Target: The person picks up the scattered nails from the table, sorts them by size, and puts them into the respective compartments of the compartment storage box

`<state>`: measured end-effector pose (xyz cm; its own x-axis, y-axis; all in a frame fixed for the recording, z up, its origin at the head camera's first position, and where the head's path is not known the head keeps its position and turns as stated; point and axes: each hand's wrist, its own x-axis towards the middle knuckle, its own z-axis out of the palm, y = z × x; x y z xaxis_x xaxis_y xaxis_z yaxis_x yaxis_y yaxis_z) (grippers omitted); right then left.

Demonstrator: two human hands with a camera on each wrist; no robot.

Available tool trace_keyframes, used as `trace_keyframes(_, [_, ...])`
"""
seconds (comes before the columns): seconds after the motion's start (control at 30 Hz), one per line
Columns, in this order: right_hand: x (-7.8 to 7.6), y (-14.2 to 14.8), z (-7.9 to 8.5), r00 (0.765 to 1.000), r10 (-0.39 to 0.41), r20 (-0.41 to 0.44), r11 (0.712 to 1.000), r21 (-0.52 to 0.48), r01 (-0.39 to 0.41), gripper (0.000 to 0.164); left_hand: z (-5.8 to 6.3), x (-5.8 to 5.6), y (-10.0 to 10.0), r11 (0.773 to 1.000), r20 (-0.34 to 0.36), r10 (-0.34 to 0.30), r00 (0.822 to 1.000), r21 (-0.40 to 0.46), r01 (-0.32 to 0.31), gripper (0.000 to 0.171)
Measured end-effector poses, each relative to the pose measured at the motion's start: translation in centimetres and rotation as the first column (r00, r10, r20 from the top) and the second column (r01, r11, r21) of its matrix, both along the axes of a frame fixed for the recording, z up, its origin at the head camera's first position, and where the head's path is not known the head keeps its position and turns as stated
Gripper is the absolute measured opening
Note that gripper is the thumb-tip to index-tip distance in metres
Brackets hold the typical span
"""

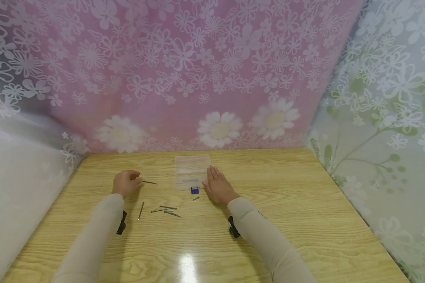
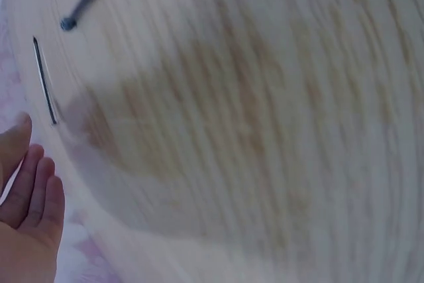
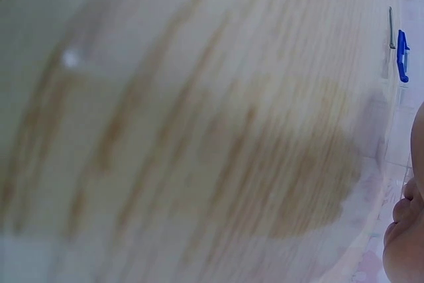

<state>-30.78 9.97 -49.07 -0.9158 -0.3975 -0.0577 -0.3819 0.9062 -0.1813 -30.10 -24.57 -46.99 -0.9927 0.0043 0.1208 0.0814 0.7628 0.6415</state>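
Observation:
My left hand (image 1: 126, 183) is beside a dark nail (image 1: 149, 182) on the wooden table. The left wrist view shows that nail (image 2: 44, 81) lying just beyond the thumb and loosely bent fingers, with a gap between. To the right is a clear plastic box (image 1: 180, 165) with a blue latch (image 1: 194, 190); something thin and nail-like shows through it. My right hand (image 1: 219, 188) rests along the box's right side, fingers fairly straight. In the right wrist view, the blue latch (image 3: 402, 56) appears near the right edge, and part of the right hand (image 3: 407, 243) is cut off.
Several nails (image 1: 168, 207) lie in a loose group in front of the box, and one nail (image 1: 141, 211) lies apart to their left. A short nail or screw (image 1: 196, 198) is near the latch. Floral cloth (image 1: 212, 78) hangs behind the table (image 1: 287, 243).

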Motion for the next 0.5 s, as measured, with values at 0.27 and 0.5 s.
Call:
trace_keyframes(0.27, [0.0, 0.0, -0.2, 1.0, 0.004, -0.009, 1.0, 0.0, -0.004, 0.065, -1.1, 0.3, -1.0, 0.998, 0.039, -0.005, 0.999, 0.063, 0.002, 0.039])
trace_keyframes(0.5, [-0.1, 0.1, -0.1, 1.0, -0.002, -0.001, 1.0, -0.017, 0.002, 0.065, -1.5, 0.1, -0.4, 0.999, 0.008, -0.007, 1.0, 0.046, 0.006, 0.032])
